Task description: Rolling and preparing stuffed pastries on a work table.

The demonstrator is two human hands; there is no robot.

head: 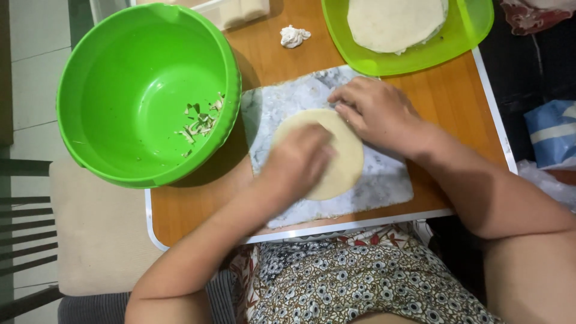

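A flat round of pale dough [347, 157] lies on a grey marbled board [384, 183] on a small wooden table [456, 96]. My left hand [297, 162] rests on the dough's left part, blurred, fingers together pressing down. My right hand [375, 111] lies on the dough's upper right edge and the board, fingers spread flat. Neither hand holds anything.
A big green bowl [120, 90] with dough scraps inside overhangs the table's left side. A lime green plate [456, 42] holding stacked flat dough rounds sits at the back right. A small white dough lump [294, 36] lies at the back. A clear container [237, 11] stands behind.
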